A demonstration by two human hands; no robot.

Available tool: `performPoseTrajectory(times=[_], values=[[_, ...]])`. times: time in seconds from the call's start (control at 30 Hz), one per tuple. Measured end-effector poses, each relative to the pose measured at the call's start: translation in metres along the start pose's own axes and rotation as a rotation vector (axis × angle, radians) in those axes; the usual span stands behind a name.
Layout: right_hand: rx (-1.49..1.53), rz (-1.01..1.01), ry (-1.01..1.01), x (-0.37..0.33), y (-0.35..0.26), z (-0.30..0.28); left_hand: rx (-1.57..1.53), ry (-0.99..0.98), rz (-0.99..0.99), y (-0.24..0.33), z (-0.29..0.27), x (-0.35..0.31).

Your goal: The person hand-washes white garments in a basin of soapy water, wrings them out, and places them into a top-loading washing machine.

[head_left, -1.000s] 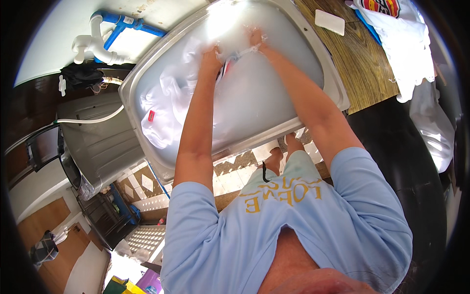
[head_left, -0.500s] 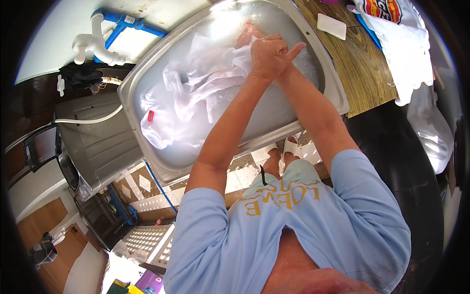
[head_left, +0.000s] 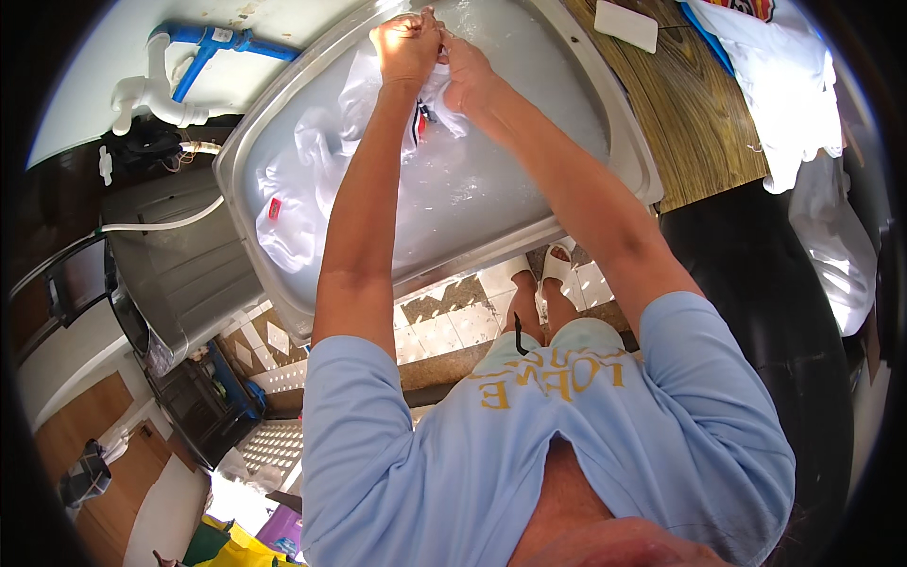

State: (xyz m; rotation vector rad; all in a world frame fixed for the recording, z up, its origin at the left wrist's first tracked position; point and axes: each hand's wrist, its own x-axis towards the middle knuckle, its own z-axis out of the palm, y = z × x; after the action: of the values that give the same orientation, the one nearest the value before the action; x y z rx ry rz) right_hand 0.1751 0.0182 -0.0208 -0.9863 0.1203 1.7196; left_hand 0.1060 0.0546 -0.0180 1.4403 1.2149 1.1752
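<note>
- You are reaching both arms out over a large steel sink (head_left: 624,161), and your two hands are meeting at its far end.
- Your left hand (head_left: 406,42) is curling into a tight fist — its fingers are clamping down on a bunched fold of white cloth (head_left: 312,180).
- Your right hand (head_left: 468,80) is sitting just beside the left one, touching it, with its fingers folding closed around the same wet fabric; the fingertips themselves are hiding in the folds.
- The white cloth is lying in the sink, sitting in cloudy water; most of it is spreading toward the left side of the basin, while the gathered part is rising up into your grip.
- A small red tag (head_left: 273,208) is showing on the cloth near the sink's left wall, and a dark-and-red mark (head_left: 419,118) is peeking out just below your left wrist.
- Soapy water is filling the rest of the basin — it is holding nothing else that you can make out.
- A wooden counter (head_left: 699,123) is running along the right of the sink, carrying a white bar (head_left: 625,25) near its far edge and a heap of white laundry (head_left: 794,94) farther right.
- Blue and white pipes (head_left: 179,66) are standing behind the sink's left corner.
- A grey tub (head_left: 179,274) is sitting lower down, left of the sink.
</note>
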Motion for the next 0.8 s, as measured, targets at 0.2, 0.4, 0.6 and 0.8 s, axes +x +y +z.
performPoseTrajectory(times=[0.2,0.4,0.6,0.8], values=[[0.411,0.041,-1.006,0.045,-0.003,-0.059,0.356,0.000,0.626,-0.006,0.048,-0.029],[-0.018,0.006,-0.086,0.005,-0.002,-0.005,-0.164,0.296,-0.090,-0.024,-0.060,0.023],[0.201,-0.147,-0.573,0.020,-0.005,-0.040,-0.412,-0.051,-0.021,0.045,0.048,-0.061],[-0.098,-0.048,-0.006,-0.030,0.000,0.004,0.121,0.008,-0.039,0.010,-0.001,-0.010]])
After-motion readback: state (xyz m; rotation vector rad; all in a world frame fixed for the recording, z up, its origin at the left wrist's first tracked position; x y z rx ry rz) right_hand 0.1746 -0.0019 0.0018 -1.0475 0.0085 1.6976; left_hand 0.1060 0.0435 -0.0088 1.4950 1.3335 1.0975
